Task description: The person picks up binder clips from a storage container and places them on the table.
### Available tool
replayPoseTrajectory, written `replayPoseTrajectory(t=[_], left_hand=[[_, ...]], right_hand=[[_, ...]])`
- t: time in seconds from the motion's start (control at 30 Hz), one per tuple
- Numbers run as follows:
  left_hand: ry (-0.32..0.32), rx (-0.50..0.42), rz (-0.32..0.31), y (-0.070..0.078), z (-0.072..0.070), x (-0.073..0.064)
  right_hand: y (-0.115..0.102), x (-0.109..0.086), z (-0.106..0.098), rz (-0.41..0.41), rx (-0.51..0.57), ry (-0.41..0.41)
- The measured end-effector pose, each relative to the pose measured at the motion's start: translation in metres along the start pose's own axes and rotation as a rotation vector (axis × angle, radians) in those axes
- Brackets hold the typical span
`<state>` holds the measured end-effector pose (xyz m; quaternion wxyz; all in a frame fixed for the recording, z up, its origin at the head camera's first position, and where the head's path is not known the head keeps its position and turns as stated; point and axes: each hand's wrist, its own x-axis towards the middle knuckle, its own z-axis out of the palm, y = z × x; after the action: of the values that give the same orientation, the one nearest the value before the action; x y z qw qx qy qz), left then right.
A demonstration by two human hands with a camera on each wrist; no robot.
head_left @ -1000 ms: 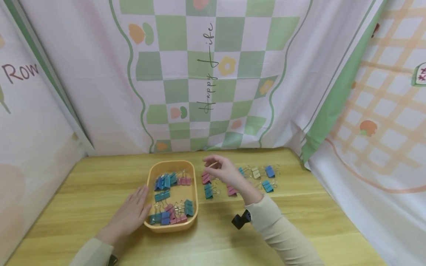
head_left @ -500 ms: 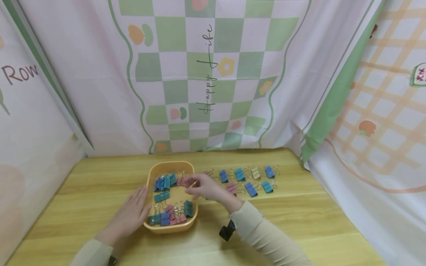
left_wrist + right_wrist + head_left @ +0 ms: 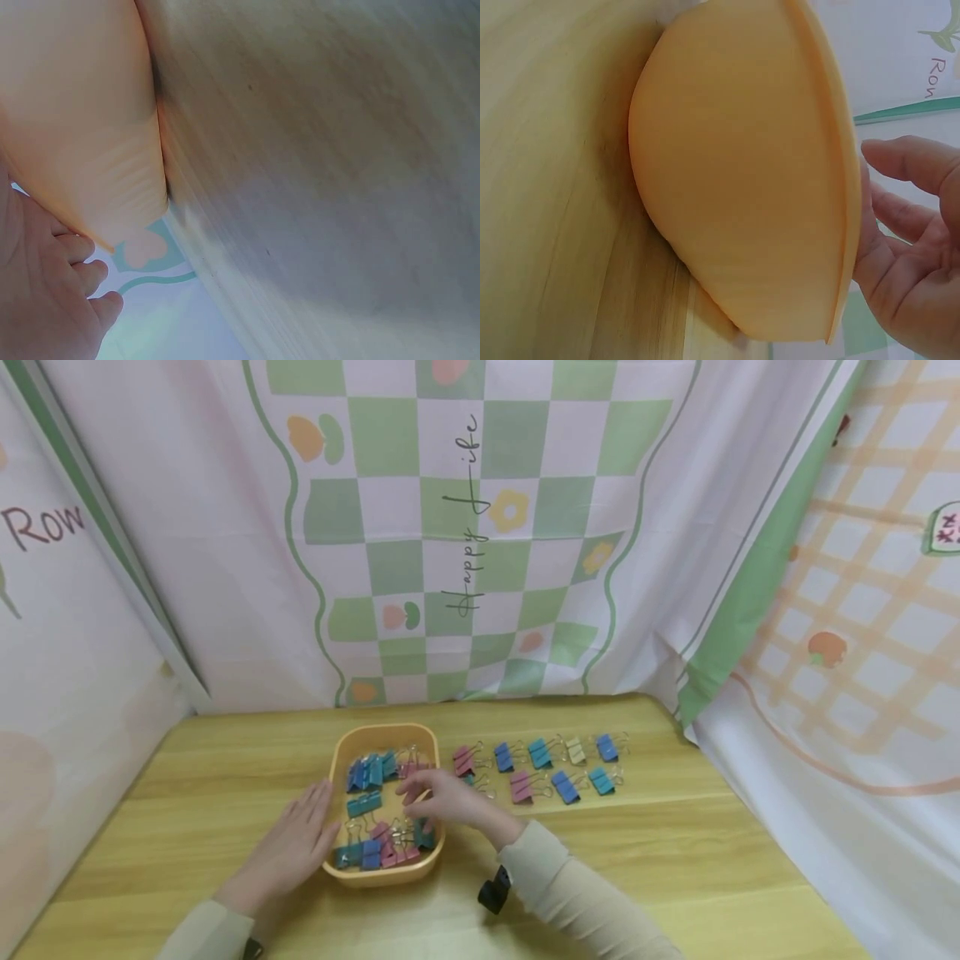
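A yellow-orange plastic tub (image 3: pixel 386 877) stands on the table with several binder clips in it. Teal and blue clips (image 3: pixel 367 772) lie at its far end, and a mixed group with a pink clip (image 3: pixel 401 856) lies at the near end. My left hand (image 3: pixel 292 847) rests along the tub's left side with straight fingers; the left wrist view shows its fingers (image 3: pixel 90 277) by the tub wall. Over the right rim is my right hand (image 3: pixel 442 797), fingers loosely bent above the clips. No clip shows in it; its fingertips are partly hidden behind the rim in the right wrist view.
Right of the tub, binder clips lie in two rows, among them a pink clip (image 3: pixel 522 787), a cream clip (image 3: pixel 575 750) and a blue clip (image 3: pixel 607 747). Printed curtains (image 3: pixel 480 543) hang behind the wooden table (image 3: pixel 637 860) and at both sides.
My right hand has moved left and toward me, from above the clip rows to over the tub's right part. The left hand stays in place.
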<state>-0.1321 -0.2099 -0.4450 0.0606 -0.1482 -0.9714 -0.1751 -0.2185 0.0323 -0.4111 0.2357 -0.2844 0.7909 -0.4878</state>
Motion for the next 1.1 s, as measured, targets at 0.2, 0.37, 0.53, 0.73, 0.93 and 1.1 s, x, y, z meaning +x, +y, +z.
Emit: replayPoseTrajectory(t=[0.2, 0.37, 0.53, 0.73, 0.93, 1.1], left_hand=[[-0.004, 0.003, 0.002, 0.0004, -0.0005, -0.0007], [-0.001, 0.002, 0.002, 0.0004, -0.0003, -0.0009], [0.004, -0.002, 0.004, 0.0004, -0.0003, -0.0011], [0.004, -0.001, 0.005, -0.0003, 0.0003, -0.0007], [0.001, 0.008, 0.004, -0.0012, 0.0011, 0.0001], [0.000, 0.009, -0.004, -0.0011, 0.0011, 0.0006]], right_hand=[[-0.0021, 0.0022, 0.0048, 0.036, -0.052, -0.022], [-0.0046, 0.0038, 0.0055, 0.060, -0.103, -0.057], [-0.0076, 0.0041, 0.0069, 0.072, -0.146, -0.099], [-0.0093, 0.0033, 0.0091, 0.074, -0.183, -0.121], [-0.0051, 0.0033, 0.0081, 0.062, -0.174, -0.096], [-0.0029, 0.0034, 0.0064, 0.044, -0.169, -0.045]])
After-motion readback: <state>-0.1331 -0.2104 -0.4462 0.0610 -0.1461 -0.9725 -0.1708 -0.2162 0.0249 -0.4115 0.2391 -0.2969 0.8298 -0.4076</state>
